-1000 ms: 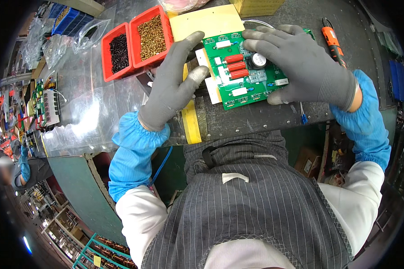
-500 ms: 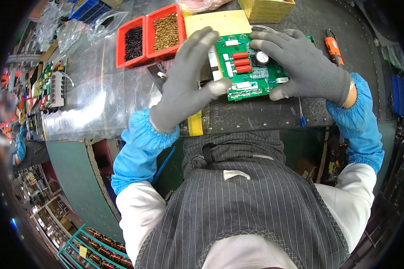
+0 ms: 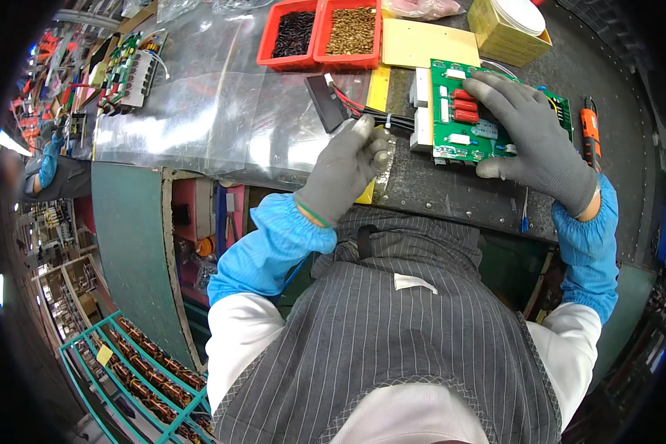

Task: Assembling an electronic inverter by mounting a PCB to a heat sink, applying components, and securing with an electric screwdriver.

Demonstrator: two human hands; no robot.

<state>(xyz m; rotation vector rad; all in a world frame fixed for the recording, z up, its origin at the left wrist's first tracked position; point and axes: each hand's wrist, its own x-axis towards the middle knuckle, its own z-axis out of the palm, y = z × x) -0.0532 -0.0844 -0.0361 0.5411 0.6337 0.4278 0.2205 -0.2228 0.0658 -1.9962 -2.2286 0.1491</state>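
So our right hand is spread over the green board, thumb and fingers apart, board's left end poking out. Our left hand is half curled by the black cables; we can't tell if it's gripping any. There's a strip of bench between board and near edge.

Head camera, wide fisheye, looking down
Here's the apron filling the foreground, close up; left hand and right hand just beyond; workbench ahead, bending toward the rim.
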